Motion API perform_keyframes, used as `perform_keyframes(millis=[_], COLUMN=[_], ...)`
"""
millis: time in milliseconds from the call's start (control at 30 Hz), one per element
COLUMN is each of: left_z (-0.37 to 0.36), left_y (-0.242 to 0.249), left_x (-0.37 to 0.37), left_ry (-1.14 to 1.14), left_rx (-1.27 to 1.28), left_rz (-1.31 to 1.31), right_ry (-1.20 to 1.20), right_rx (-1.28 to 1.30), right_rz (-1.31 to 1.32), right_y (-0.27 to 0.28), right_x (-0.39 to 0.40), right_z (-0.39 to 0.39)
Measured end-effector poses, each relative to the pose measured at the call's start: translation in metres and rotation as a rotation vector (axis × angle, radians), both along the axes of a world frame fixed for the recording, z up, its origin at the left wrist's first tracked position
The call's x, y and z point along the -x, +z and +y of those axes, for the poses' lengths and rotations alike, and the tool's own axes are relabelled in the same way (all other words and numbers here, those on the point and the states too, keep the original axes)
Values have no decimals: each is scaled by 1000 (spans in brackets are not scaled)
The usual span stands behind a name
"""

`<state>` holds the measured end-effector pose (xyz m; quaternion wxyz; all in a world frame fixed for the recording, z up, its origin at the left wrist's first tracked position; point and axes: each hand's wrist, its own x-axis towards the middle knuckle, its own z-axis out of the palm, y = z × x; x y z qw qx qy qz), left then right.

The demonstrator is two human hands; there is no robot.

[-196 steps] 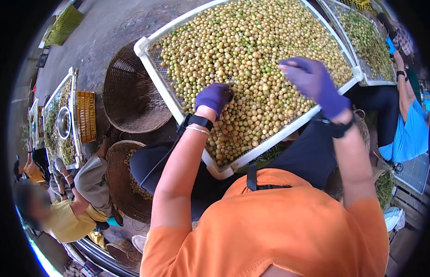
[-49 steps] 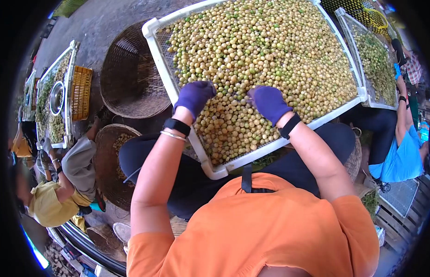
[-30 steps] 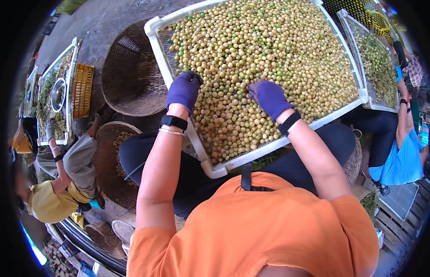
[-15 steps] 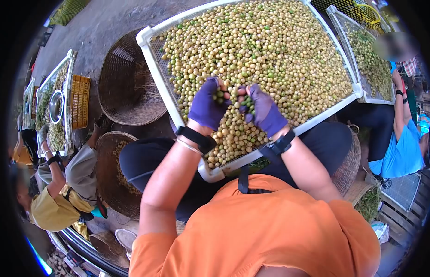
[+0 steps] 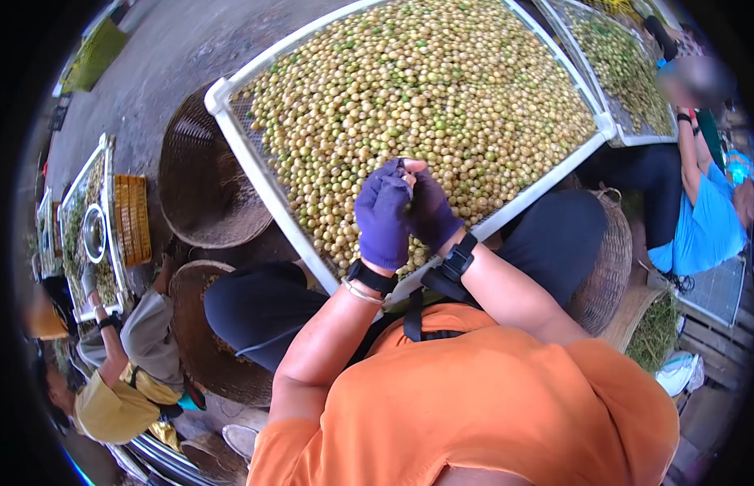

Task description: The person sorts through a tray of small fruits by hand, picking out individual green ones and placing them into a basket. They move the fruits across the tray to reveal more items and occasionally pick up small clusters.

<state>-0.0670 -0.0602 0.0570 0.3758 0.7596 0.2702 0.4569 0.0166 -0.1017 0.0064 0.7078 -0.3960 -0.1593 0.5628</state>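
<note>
Purple fingerless gloves cover both my hands, which are pressed together above the heap of small round tan and green fruits (image 5: 442, 121). My left hand (image 5: 383, 212) is curled closed, knuckles up, against the right one. My right hand (image 5: 433, 206) is closed too, partly hidden behind the left. Their contents are now out of sight; half a second earlier, green round fruits showed in the fingers of both. Under the hands, the fruits fill a white-framed mesh tray (image 5: 259, 166) whose near corner is at my lap.
Woven baskets (image 5: 182, 174) stand left of the tray, one with fruits inside (image 5: 200, 312). Another basket (image 5: 608, 259) is by my right knee. Co-workers sit left (image 5: 121, 397) and right (image 5: 705, 219) beside their own trays (image 5: 583, 61). An orange crate (image 5: 132, 220) stands at far left.
My hands, apart before with green fruits in the fingers, have come together and now hide what they hold. The whole view has shifted slightly, with the tray further left.
</note>
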Motion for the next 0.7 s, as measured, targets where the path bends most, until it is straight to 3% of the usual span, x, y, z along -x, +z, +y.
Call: perform_keyframes(millis=[33, 100, 133, 167, 200, 233, 267, 300, 367, 400, 433, 500, 533, 600, 633, 700], left_z=[0, 5, 7, 16, 20, 32, 46, 56, 76, 83, 81, 78, 77, 80, 83, 89], left_y=[2, 20, 16, 26, 8, 11, 4, -3, -31, -58, -50, -41, -38, -38, -39, -35], left_x=[-4, -5, -5, -9, -12, -3, 6, 11, 27, 37, 43, 55, 61, 69, 70, 72], left_ry=[-25, 18, 40, -133, -28, -211, -261, -182, -292, -287, -236, -115, -116, -89, -66, 138], left_rx=[-47, -112, 74, 769, 478, 1160, 1247, 1338, 1360, 1284, 1352, 1350, 1242, 1134, 1131, 1048], left_rz=[-42, 272, 246, -128, -172, -749, -750, -711, -612, -458, -410, -209, -77, 105, 146, 232], right_ry=[-9, -63, 91, 249, 89, 69, -41, -139, -414, -687, -469, -427, -570, -1083, -1124, -787], right_rx=[39, 124, -8, -147, 48, -49, -124, -202, -306, -41, -296, -235, -224, 250, 529, 1227], right_rz=[150, 458, 596, 723, 646, 578, 583, 592, 686, -25, 309, 80, 10, -141, -242, -770], right_y=[5, 21, 5, -10, 20, 24, 35, 51, 102, 108, 98, 101, 93, 58, 34, -17], right_x=[-2, -6, -23, -37, -44, -58, -73, -88, -123, -140, -175, -221, -229, -240, -253, -278], right_z=[-1, 0, -4, -13, -17, -27, -37, -50, -93, -127, -171, -241, -273, -335, -368, -447])
